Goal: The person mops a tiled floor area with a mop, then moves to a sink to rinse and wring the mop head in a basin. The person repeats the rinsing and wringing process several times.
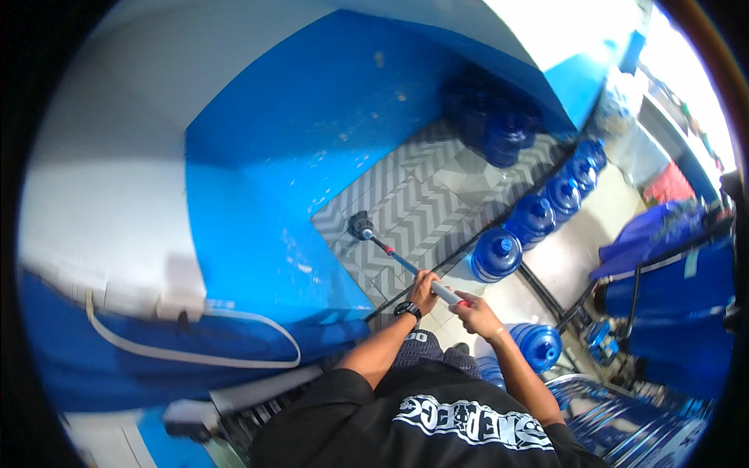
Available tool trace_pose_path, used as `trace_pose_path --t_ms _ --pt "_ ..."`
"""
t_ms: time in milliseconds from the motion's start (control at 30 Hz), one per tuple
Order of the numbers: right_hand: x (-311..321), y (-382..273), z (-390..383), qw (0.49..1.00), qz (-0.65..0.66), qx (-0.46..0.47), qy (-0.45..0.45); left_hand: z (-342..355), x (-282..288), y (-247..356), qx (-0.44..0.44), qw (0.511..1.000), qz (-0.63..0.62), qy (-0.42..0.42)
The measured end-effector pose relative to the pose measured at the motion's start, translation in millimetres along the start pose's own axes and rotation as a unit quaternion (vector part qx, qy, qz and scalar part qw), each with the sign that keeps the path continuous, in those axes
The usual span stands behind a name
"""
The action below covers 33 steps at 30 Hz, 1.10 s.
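Note:
My left hand (423, 292), with a black watch at the wrist, is closed around the middle of a mop pole (404, 261). My right hand (477, 316) grips it higher up, at a red section near my body. The pole slants away to a dark grey mop head (360, 227) resting on grey chevron-patterned tiles (406, 187) at the foot of a blue lower wall (296, 117).
Blue water jugs (497, 256) line the tiles' right edge; others cluster in the far corner (503, 140) and beside my right arm (535, 347). Blue tanks (671, 320) and a dark rail stand right. A white hose (257, 320) hangs at left.

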State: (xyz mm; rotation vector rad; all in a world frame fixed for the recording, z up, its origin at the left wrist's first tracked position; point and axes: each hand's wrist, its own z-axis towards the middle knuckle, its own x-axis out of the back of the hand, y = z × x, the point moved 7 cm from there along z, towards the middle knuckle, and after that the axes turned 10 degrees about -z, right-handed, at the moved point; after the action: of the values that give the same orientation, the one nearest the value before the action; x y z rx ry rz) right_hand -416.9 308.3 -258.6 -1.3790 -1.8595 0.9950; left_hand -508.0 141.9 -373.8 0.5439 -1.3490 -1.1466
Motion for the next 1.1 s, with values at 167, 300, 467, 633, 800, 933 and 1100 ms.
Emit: trace_pose_path --t_ms 167,300,467,633,800,933,1100 --pt "18 -49 -64 0.979 -0.052 0.194 0.033 -23 1 90 -0.03 0.999 -0.037 0.016" --pt "-7 -85 -70 0.89 -0.213 0.381 0.129 -36 27 123 0.01 0.998 -0.035 0.048" --pt "-50 -99 -32 0.769 -0.394 0.496 0.081 -51 71 159 0.062 0.995 -0.015 0.074" --pt "-104 -28 42 0.859 -0.354 0.346 -0.128 -82 147 181 0.077 0.965 -0.071 0.241" --pt "-190 -2 96 0.851 -0.33 0.367 -0.177 -112 156 187 0.188 0.949 -0.053 0.248" --pt "-240 -40 91 0.806 -0.429 0.385 -0.134 -200 206 192 0.028 0.918 -0.078 0.387" --pt "-289 -144 -29 0.794 -0.275 0.479 -0.255 -384 203 123 0.258 0.92 -0.109 0.274"
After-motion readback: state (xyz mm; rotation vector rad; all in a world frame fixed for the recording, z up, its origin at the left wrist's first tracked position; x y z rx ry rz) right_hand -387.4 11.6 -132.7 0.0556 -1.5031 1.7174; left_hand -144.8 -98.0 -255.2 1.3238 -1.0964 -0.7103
